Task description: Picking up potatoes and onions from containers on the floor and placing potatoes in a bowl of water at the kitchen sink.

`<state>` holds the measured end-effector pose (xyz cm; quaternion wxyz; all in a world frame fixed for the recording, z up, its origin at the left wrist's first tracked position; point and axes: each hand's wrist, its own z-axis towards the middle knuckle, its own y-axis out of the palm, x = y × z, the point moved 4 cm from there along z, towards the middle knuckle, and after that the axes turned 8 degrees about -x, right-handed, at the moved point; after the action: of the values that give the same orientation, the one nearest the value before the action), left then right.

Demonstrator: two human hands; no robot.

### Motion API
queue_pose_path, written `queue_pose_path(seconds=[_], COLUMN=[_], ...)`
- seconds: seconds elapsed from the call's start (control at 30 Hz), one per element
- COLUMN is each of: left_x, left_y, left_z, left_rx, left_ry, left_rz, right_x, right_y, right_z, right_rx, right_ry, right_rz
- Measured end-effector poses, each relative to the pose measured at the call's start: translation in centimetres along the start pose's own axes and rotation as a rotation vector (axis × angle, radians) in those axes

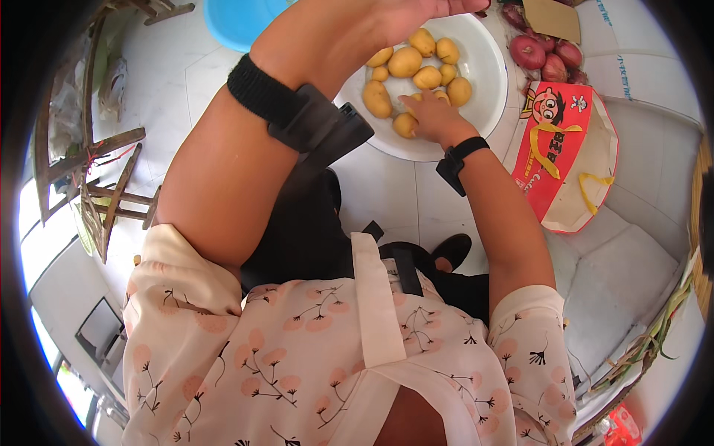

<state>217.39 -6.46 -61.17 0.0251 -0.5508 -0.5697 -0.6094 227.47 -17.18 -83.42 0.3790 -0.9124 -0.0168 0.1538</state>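
My right hand [438, 118] reaches into a white enamel basin [491, 72] on the tiled floor, its fingers over the potatoes at the near side. One potato [404, 125] lies against the fingers, and others are partly hidden beneath the hand. Whether it grips one cannot be made out. Several more yellow potatoes [405, 62] lie spread in the basin. My left hand [415, 19] stretches above the basin's far rim towards the right, partly cut off by the top edge of the view. What its fingertips touch is not visible.
Right of the basin lie red onions [527, 52] with a piece of cardboard [552, 20] and a red gift bag [549, 145] with yellow handles. A blue basin [228, 25] stands at the far left. Wooden frames [114, 195] and plastic bags [114, 89] are further left.
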Motion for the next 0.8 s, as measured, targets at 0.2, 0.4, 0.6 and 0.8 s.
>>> queue_pose_path(seconds=[0.2, 0.4, 0.6, 0.8], left_x=[0.1, 1.3, 2.4, 3.9], left_y=[-0.7, -1.2, -1.6, -1.7], left_z=[0.7, 0.0, 0.5, 0.6], left_rx=[-0.119, -0.049, -0.041, -0.092], left_ry=[0.052, 0.109, 0.155, 0.231], left_rz=[-0.039, -0.031, -0.07, -0.124], right_x=[0.8, 0.0, -2.0, -4.6], right_y=[0.4, 0.1, 1.5, 0.4], right_z=[-0.6, -1.9, 1.2, 1.9], right_rx=[0.072, 0.075, 0.251, -0.113], right_ry=[-0.013, 0.048, -0.219, -0.159], right_rz=[-0.068, -0.077, -0.168, -0.475])
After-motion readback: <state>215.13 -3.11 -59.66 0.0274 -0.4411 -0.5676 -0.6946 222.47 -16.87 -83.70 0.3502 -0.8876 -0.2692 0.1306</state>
